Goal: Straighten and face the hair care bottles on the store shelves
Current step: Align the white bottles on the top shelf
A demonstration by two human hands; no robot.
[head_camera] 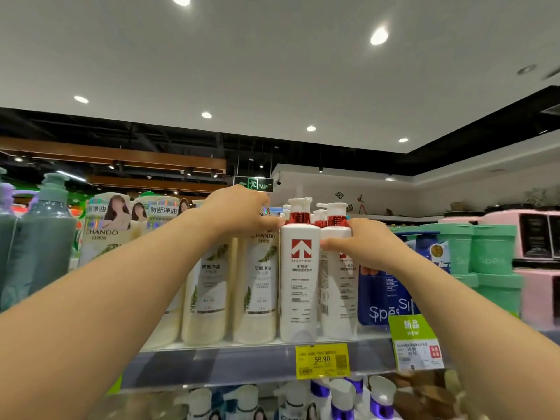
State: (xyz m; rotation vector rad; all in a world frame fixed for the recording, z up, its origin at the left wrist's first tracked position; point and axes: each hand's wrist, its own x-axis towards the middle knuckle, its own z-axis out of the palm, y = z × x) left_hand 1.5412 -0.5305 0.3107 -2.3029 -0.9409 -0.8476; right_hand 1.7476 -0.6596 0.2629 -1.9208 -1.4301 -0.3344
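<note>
Two white pump bottles with red collars stand side by side on the top shelf (230, 363). The left one (298, 286) faces front with its red arrow logo. The right one (338, 292) is turned, showing a barcode strip on its side. My right hand (366, 244) grips the shoulder of the right white bottle. My left hand (242, 212) rests on the top of a cream Chando bottle (260, 286) just left of the white pair, its fingertips touching the left white bottle's shoulder. More cream Chando bottles (209, 292) stand further left.
Grey-green pump bottles (45, 237) stand at the far left. Blue Spes bottles (385, 298), mint green boxes (494, 253) and pink boxes (536, 234) fill the right. A yellow price tag (322, 360) and a green "new" tag (409, 327) hang on the shelf edge. Purple-collared bottles (342, 401) sit below.
</note>
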